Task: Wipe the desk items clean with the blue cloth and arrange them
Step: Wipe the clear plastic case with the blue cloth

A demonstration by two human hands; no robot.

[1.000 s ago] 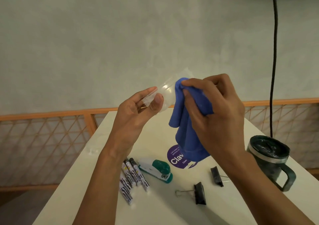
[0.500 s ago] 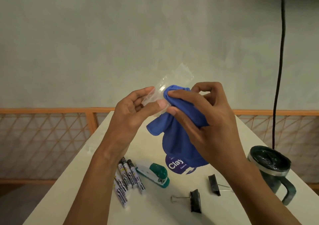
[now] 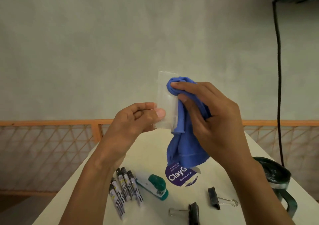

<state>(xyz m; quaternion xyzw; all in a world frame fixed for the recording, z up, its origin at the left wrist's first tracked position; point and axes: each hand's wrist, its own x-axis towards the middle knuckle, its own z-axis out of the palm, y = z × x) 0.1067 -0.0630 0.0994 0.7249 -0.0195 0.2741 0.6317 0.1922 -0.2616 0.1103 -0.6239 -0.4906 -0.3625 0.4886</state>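
Nearest to us are our own hands, raised above the desk (image 3: 151, 148); our left hand (image 3: 136, 119) pinches the lower left corner of a clear sheet (image 3: 168, 90) between thumb and curled fingers, and our right hand (image 3: 212, 117) is clenched around the bunched blue cloth (image 3: 184, 148). The sheet stands with its long axis close to upright, its flat face towards us; it lies between the two hands, with the cloth wad pressed to its upper right edge, so the right hand is the one placed to rub while the left steadies. We judge the next stroke should run down that long axis, towards the pinched corner; pushing sideways could bend so thin a piece. The sheet is transparent and rectangular, faintly hazy low down; whether dirt remains on it we cannot tell. The cloth's loose tail hangs below our right hand, clear of the desk.

On the desk below, closest to us, lie a binder clip (image 3: 194, 213) and a second binder clip (image 3: 214, 198); to the left a row of markers (image 3: 124, 188) just beside a green and white stapler (image 3: 153, 185); at the right edge a dark mug (image 3: 274, 178); a purple label (image 3: 177, 176) shows partly behind the cloth's tail. Beyond stand an orange railing (image 3: 51, 123) and a grey wall (image 3: 120, 35).
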